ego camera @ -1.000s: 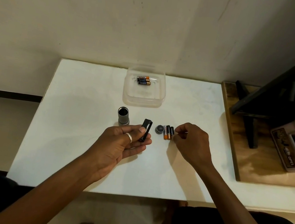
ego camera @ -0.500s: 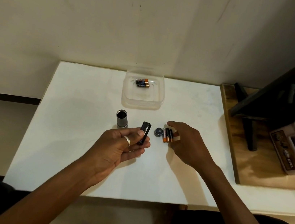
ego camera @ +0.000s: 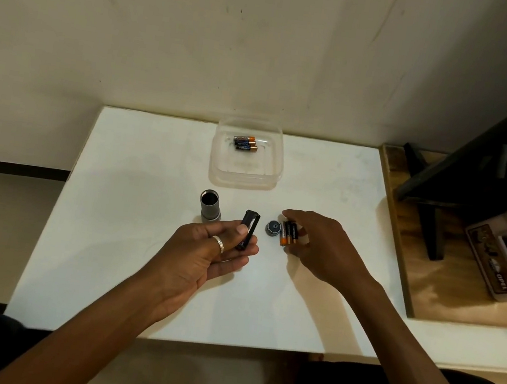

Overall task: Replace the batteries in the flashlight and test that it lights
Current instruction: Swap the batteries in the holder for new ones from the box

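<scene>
My left hand (ego camera: 204,256) holds a black battery holder (ego camera: 248,230) between thumb and fingers, just above the white table (ego camera: 115,237). The grey flashlight body (ego camera: 209,205) stands upright with its open end up, left of the holder. Its round tail cap (ego camera: 273,228) lies on the table. Right beside the cap lie a few black-and-orange batteries (ego camera: 289,233). My right hand (ego camera: 325,250) curls around them, index finger at their far ends and thumb at their near ends. More batteries (ego camera: 245,143) lie in a clear plastic tub (ego camera: 244,177) at the back.
A wooden board (ego camera: 446,293) lies along the table's right edge, with a dark stand (ego camera: 442,185) and a pen organiser (ego camera: 503,256) holding markers on it. The wall runs right behind the table.
My right hand has gone from a pinch beside the loose batteries to spread fingers over them, and now closes around the group. My left hand holds the holder nearly still.
</scene>
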